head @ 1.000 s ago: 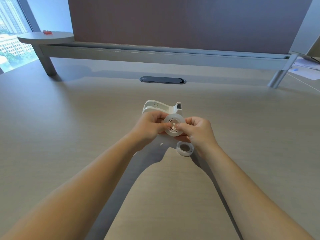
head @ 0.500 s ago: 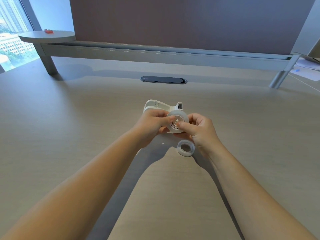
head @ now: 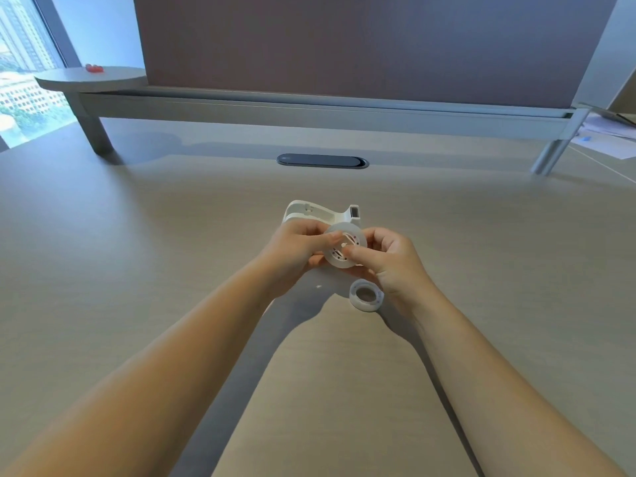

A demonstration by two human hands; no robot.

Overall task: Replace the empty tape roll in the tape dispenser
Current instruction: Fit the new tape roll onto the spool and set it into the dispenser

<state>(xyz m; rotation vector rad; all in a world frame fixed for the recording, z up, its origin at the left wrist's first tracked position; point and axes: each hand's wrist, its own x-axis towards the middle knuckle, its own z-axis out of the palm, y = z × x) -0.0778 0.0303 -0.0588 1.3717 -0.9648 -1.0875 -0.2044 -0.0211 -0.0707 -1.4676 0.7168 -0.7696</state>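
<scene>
Both hands hold a full roll of clear tape (head: 345, 248) with a white spoked hub in its middle, lifted just above the desk. My left hand (head: 296, 251) pinches its left rim and my right hand (head: 387, 261) grips its right side, thumb on the hub. Right behind the roll stands the white tape dispenser (head: 315, 212), its cutter end pointing right; its lower part is hidden by my hands. A thin, empty tape ring (head: 366, 295) lies flat on the desk below my right hand.
The wide beige desk (head: 137, 270) has a dark cable slot (head: 321, 161) behind the dispenser. A grey rail and partition (head: 327, 111) close off the back. Papers (head: 609, 132) lie at the far right, and a small red object (head: 93, 67) sits on a round shelf far left.
The roll and both hands have drifted slightly away from me, toward the dispenser, and the roll has turned a little between my fingers. The empty ring has not moved.
</scene>
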